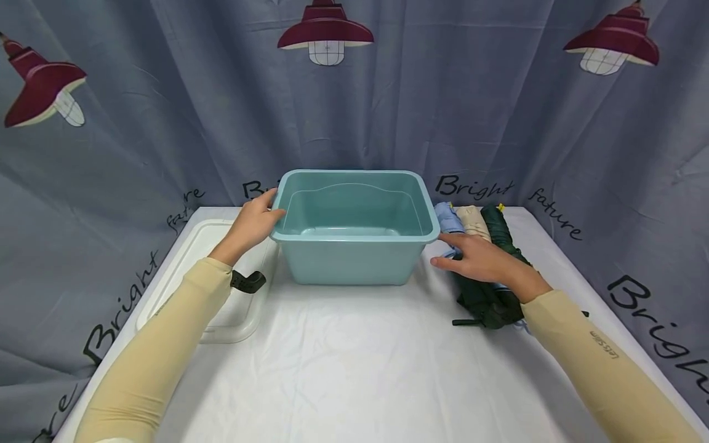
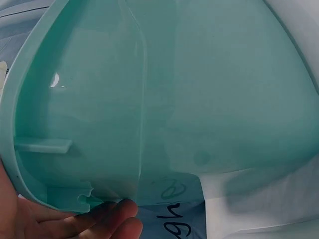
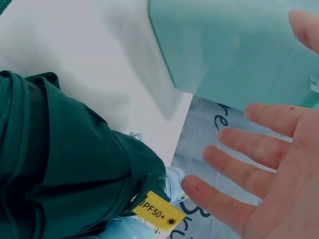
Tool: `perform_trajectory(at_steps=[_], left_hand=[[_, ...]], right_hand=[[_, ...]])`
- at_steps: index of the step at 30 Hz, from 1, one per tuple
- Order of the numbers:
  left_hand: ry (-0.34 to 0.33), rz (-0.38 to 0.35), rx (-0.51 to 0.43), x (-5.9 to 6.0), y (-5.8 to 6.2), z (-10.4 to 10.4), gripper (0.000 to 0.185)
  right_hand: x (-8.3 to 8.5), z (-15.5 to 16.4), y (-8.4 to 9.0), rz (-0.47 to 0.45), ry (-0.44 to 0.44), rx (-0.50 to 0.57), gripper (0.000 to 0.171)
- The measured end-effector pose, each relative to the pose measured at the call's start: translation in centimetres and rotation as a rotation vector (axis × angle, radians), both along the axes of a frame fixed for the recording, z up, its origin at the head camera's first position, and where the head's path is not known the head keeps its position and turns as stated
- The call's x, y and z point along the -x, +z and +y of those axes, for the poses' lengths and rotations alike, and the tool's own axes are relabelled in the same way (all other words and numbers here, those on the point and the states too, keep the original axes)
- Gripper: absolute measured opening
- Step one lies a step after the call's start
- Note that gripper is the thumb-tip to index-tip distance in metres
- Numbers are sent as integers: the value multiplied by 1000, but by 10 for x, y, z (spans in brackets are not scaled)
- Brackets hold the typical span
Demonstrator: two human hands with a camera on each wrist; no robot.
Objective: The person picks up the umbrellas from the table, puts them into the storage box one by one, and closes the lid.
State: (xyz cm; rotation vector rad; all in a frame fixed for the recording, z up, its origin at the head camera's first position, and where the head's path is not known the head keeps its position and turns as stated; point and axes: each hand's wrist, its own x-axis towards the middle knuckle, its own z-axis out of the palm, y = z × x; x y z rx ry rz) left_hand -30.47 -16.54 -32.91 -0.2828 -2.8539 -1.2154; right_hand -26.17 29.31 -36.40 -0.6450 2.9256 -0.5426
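**Desk:** What could go wrong at this table?

**Photographer:** The teal tub [image 1: 352, 227] stands upright and empty on the white table [image 1: 354, 369], and the left hand [image 1: 252, 224] has it by one rim only. My reading is that a one-sided pull could tip or swing it, perhaps onto the clear lid [image 1: 183, 271] lying flat just to its left. On the other side, the folded umbrellas [image 1: 487, 264] lie side by side just beside the tub; the right hand [image 1: 484, 258] rests flat on them, so a nudge could roll the bundle apart or push one toward the table edge.

**Desk:** And the hands themselves?

**Photographer:** Both arms reach forward in tan sleeves. The left hand's fingers [image 2: 107, 219] curl at the tub's left rim, thumb over the lip in the head view; how firmly they grasp, I cannot tell. The right hand is spread, fingers [image 3: 239, 169] straight and apart, palm down over the dark green umbrella [image 3: 70, 164], pinching nothing. Its yellow tag [image 3: 158, 215] shows at the near end.
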Motion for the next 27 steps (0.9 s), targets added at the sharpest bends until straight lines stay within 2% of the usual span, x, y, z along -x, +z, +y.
perform_trajectory(at_steps=[11,27], left_hand=[[-51,7,81,-2,6,-5,63],[-74,-24,77,-11,4,-14,62]], right_hand=[[-2,-1,3,-25,-1,-2,78],[-8,10,1,-28,-25,-91,84]])
